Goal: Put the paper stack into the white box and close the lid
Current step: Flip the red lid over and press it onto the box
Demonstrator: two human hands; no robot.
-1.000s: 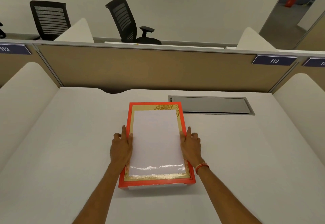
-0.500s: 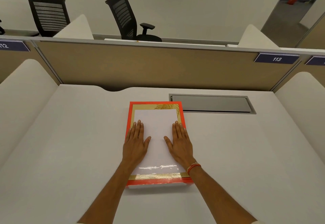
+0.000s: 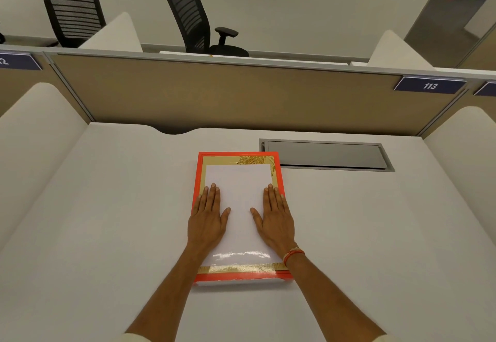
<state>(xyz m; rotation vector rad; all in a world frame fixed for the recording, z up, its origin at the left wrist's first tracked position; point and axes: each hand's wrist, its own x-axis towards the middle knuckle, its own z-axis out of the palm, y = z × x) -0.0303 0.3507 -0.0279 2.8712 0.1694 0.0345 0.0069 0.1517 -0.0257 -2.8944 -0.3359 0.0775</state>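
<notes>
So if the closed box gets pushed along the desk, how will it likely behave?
The box lies flat and low on the desk, so it should slide, not tip. Its lid looks glossy, so the flat left hand and right hand may slip. It seems stiff: no sagging under them.

Two bare forearms reach forward from the bottom edge, converging slightly toward the middle. The left hand (image 3: 208, 216) lies flat, palm down, fingers (image 3: 212, 194) straight and held together, thumb spread inward. The right hand (image 3: 275, 218) mirrors it, palm down, its fingers (image 3: 271, 195) extended and close together, thumb angled toward the left hand. The two hands lie side by side, apart, thumbs pointing at each other. A red-orange thread band (image 3: 293, 254) circles the right wrist.
</notes>
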